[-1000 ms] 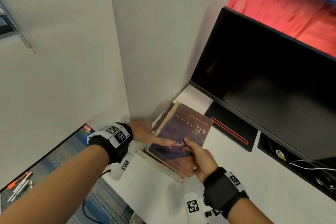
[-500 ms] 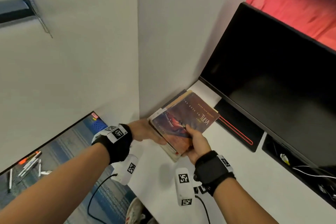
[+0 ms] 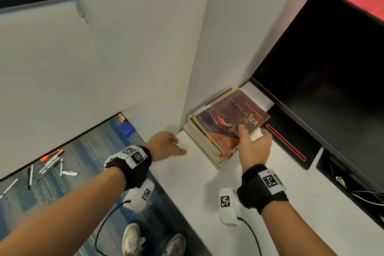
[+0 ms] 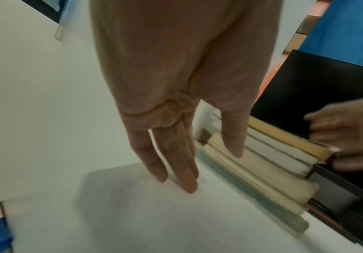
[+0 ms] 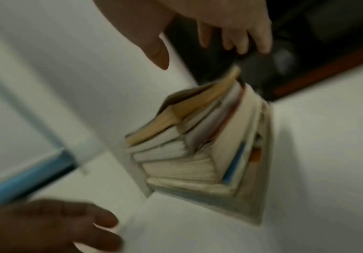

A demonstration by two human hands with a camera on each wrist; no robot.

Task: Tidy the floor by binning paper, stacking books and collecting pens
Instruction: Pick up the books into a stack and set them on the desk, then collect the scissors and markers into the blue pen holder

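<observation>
Now, in the head view, the stack of books [image 3: 223,129] sits in the back corner of the white desk [image 3: 291,203], against the wall and just beside the dark monitor [image 3: 332,81]. Half a second earlier both hands held the stack; the left hand [image 3: 164,145] has since let go and hovers near the desk's left edge, fingers loosely extended and holding nothing. The right hand [image 3: 252,145] is at the stack's near right corner, thumb on the top cover. The pens [image 3: 49,164] lie scattered on the carpet below, so collecting them is likely next.

From the left wrist, straight fingers [image 4: 182,171] hang above the bare desk, apart from the stack's page edges [image 4: 258,172].

From the right wrist, blurred, the right hand's fingers [image 5: 234,42] spread loosely over the stack's far corner; whether they grip it cannot be told. The books look placed, slightly uneven.
</observation>
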